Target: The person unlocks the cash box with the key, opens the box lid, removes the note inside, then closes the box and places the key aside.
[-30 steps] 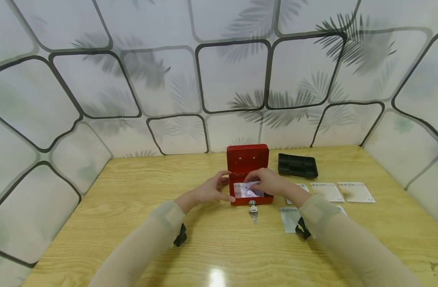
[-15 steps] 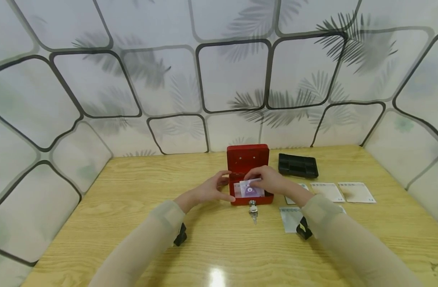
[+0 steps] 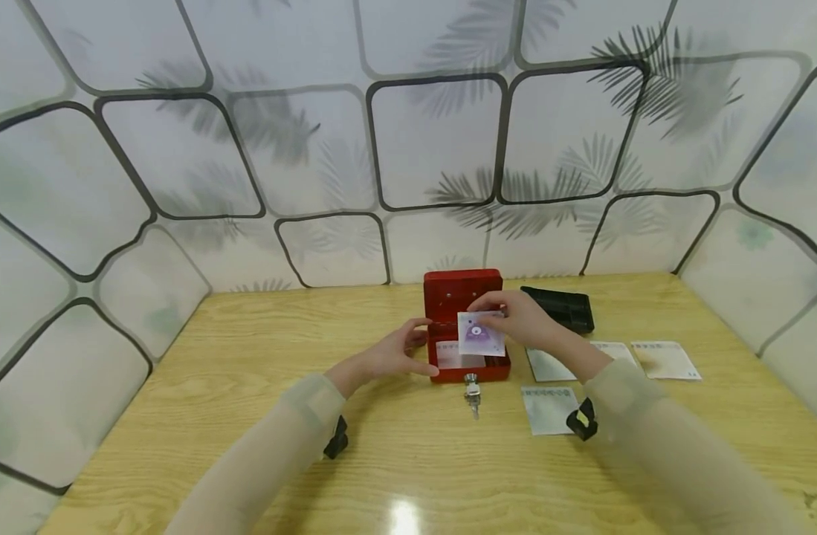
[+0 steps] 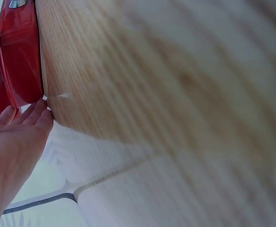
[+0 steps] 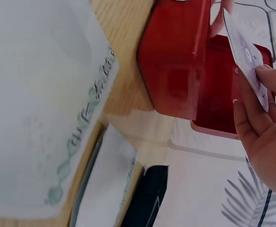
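Note:
A red cash box (image 3: 493, 374) stands with its lid (image 3: 463, 282) raised and keys (image 3: 473, 394) hanging from its front lock. My left hand (image 3: 391, 353) grips the box's left side, thumb at the front corner and fingers farther back. In the left wrist view, fingertips (image 4: 40, 109) touch the red wall. Above the box's right half, my right hand (image 3: 525, 319) pinches a square purple-and-white card (image 3: 476, 342) between thumb and fingers. The right wrist view shows this card (image 5: 244, 49) tilted, nearly edge-on. Another pale card (image 3: 447, 355) lies inside the box.
A black compartment tray (image 3: 569, 306) lies right of the box, partly behind the right hand. Several pale printed cards, such as a greenish one (image 3: 549, 411) and a white one (image 3: 665, 360), lie on the wooden table (image 3: 408, 461). A patterned curtain (image 3: 328, 163) surrounds it.
My right hand has lifted the purple card from inside the box, moving up and slightly right. The left hand has stayed on the box.

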Motion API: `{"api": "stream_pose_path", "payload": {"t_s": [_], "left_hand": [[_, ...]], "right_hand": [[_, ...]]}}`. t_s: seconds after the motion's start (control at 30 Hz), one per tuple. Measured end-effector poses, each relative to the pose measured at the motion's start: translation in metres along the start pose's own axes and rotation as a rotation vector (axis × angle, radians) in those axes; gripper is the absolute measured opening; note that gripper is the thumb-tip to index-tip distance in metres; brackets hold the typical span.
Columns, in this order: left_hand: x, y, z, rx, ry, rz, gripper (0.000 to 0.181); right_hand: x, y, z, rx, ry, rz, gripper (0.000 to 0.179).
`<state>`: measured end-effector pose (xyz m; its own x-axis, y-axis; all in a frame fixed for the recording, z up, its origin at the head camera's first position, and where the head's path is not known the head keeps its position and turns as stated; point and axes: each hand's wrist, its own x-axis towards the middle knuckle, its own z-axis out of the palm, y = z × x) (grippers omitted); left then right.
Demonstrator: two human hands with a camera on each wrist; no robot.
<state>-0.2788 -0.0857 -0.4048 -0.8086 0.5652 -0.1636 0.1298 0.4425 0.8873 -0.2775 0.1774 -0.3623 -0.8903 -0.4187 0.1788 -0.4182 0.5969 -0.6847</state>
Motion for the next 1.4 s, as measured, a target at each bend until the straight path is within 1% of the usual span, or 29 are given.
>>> {"api": "stream_pose_path", "payload": {"t_s": [0.13,0.27,0.47,0.57,0.7,0.77,0.83,1.03,1.23,1.4], "left_hand": [[0.001,0.000,0.000,-0.003,0.005,-0.001,0.083],[0.001,0.000,-0.001,-0.010,-0.001,0.003,0.082],[0.001,0.000,0.000,-0.010,-0.003,-0.003,0.083],[0.000,0.001,0.000,-0.005,-0.003,0.000,0.082],[-0.001,0.002,0.001,0.001,-0.003,-0.005,0.082],[-0.002,0.002,0.001,0.002,-0.001,-0.007,0.082],[-0.002,0.002,0.001,0.001,0.002,-0.010,0.082],[-0.001,0.001,0.001,0.004,0.002,-0.008,0.082],[-0.001,0.000,0.001,0.008,-0.002,0.000,0.084],[0.000,-0.002,0.000,0.006,-0.009,0.013,0.084]], "right_hand": [[-0.008,-0.002,-0.012,-0.009,0.010,0.017,0.016],[-0.022,-0.001,-0.025,-0.009,0.004,0.035,0.017],[-0.050,0.006,-0.049,-0.032,0.009,-0.001,0.018],[-0.067,0.012,-0.064,-0.046,-0.007,0.029,0.018],[-0.090,0.024,-0.080,-0.096,-0.007,0.031,0.017],[-0.101,0.031,-0.086,-0.128,0.002,0.011,0.017],[-0.112,0.037,-0.091,-0.133,0.005,0.001,0.017],[-0.142,0.051,-0.105,-0.169,0.011,0.045,0.018],[-0.165,0.075,-0.122,-0.222,0.022,0.057,0.016],[-0.177,0.096,-0.133,-0.241,0.040,0.057,0.015]]}}
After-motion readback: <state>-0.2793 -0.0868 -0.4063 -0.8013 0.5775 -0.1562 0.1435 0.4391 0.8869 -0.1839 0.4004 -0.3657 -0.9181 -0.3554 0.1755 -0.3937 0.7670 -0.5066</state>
